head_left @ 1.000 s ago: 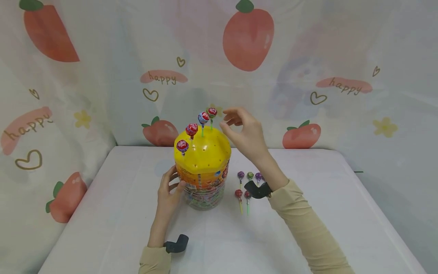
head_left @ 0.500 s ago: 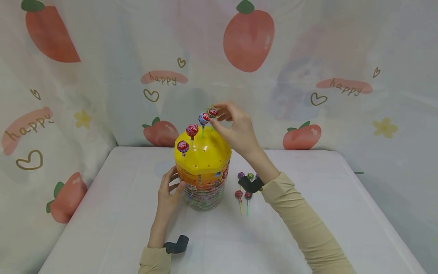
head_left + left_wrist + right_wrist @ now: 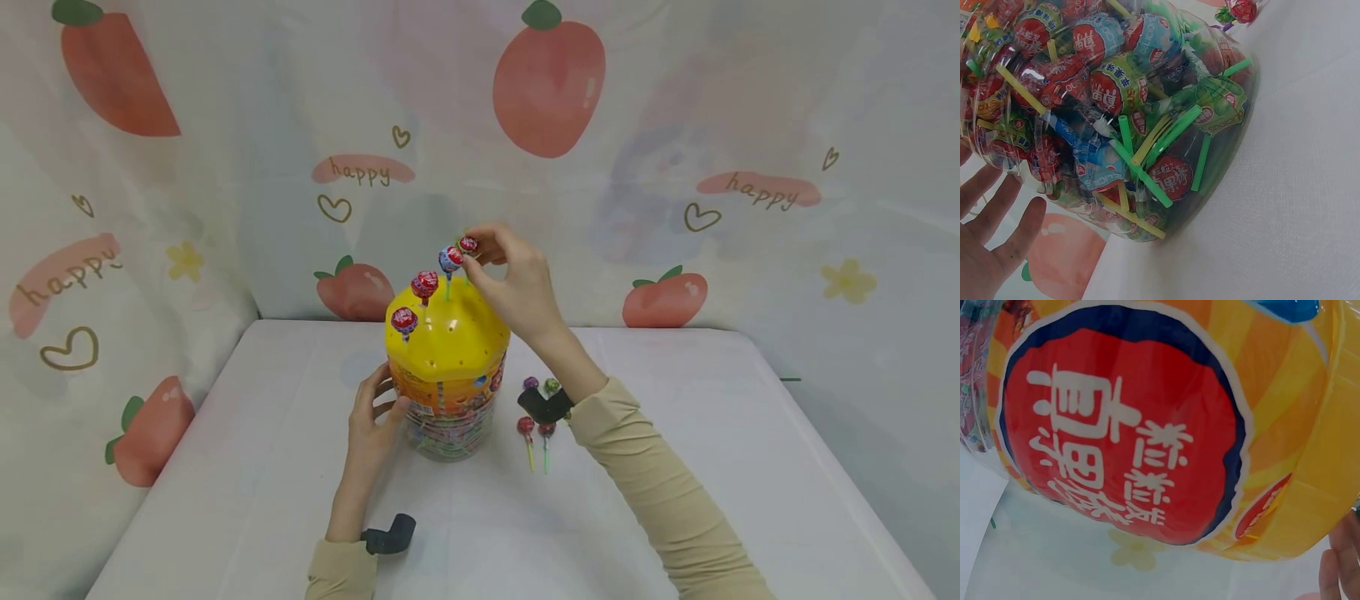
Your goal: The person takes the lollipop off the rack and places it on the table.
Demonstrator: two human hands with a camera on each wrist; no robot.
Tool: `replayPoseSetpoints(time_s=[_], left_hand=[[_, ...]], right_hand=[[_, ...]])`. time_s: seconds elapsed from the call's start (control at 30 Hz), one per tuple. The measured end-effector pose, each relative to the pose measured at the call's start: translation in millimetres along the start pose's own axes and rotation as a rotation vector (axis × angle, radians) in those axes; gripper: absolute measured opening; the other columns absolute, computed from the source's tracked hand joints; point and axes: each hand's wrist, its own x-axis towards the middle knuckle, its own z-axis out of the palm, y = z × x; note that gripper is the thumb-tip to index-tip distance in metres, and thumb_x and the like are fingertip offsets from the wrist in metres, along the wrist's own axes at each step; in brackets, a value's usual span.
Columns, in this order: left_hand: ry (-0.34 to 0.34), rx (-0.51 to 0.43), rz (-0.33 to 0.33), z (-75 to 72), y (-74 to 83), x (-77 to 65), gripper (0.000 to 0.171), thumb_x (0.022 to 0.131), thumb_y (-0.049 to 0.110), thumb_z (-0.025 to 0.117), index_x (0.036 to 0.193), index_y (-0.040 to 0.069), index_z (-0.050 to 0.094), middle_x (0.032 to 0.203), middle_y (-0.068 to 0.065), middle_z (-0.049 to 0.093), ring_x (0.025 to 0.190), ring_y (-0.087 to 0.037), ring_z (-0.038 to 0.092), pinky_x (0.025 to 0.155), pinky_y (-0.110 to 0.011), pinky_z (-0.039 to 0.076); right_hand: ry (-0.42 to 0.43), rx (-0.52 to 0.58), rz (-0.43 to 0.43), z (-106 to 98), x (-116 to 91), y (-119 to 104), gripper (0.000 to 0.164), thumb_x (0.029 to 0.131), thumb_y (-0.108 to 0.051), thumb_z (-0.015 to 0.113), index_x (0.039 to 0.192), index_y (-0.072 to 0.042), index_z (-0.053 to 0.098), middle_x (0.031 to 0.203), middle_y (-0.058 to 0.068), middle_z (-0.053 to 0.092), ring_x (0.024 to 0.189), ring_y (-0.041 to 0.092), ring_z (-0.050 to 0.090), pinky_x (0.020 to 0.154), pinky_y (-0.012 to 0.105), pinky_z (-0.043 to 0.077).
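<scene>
A clear jar (image 3: 450, 433) packed with wrapped lollipops stands on the table under a yellow domed lid (image 3: 450, 325) dotted with small holes. Several lollipops stand upright in the lid, among them a red-and-purple one (image 3: 405, 320) and a blue-and-red one (image 3: 451, 258). My right hand (image 3: 517, 279) pinches the rearmost lollipop (image 3: 468, 244) between thumb and fingers; its green stick reaches down to the lid. My left hand (image 3: 372, 423) rests against the jar's left side, its fingers spread and nearly straight in the left wrist view.
More lollipops, including a red one (image 3: 526, 426) with a yellow stick, lie on the white table (image 3: 262, 467) right of the jar, partly hidden by the right wrist's black camera mount (image 3: 545, 406). Behind hangs a printed curtain (image 3: 450, 100).
My right hand has moved left from beside the lid to the rearmost lollipop and now pinches it. The left hand and jar have stayed in place.
</scene>
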Motion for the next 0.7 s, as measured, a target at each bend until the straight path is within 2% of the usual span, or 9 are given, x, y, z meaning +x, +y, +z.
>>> replayPoseSetpoints(time_s=[0.33, 0.7], left_hand=[[-0.001, 0.018, -0.005, -0.2, 0.3, 0.3, 0.06, 0.092, 0.022, 0.065, 0.146, 0.021, 0.039, 0.139, -0.007, 0.048, 0.128, -0.027, 0.049, 0.1, -0.057, 0.046], [0.001, -0.017, -0.002, 0.2, -1.0, 0.3, 0.058, 0.091, 0.018, 0.065, 0.144, 0.02, 0.041, 0.139, -0.007, 0.048, 0.127, -0.028, 0.048, 0.101, -0.056, 0.045]], right_hand=[[0.029, 0.03, -0.006, -1.5, 1.4, -3.0, 0.027, 0.09, -0.013, 0.067, 0.114, -0.002, 0.061, 0.101, 0.012, 0.069, 0.087, 0.023, 0.064, 0.084, 0.04, 0.055], [0.085, 0.097, -0.025, -12.2, -4.0, -7.3, 0.031, 0.088, -0.012, 0.069, 0.116, -0.002, 0.061, 0.104, 0.012, 0.068, 0.088, 0.021, 0.064, 0.084, 0.034, 0.053]])
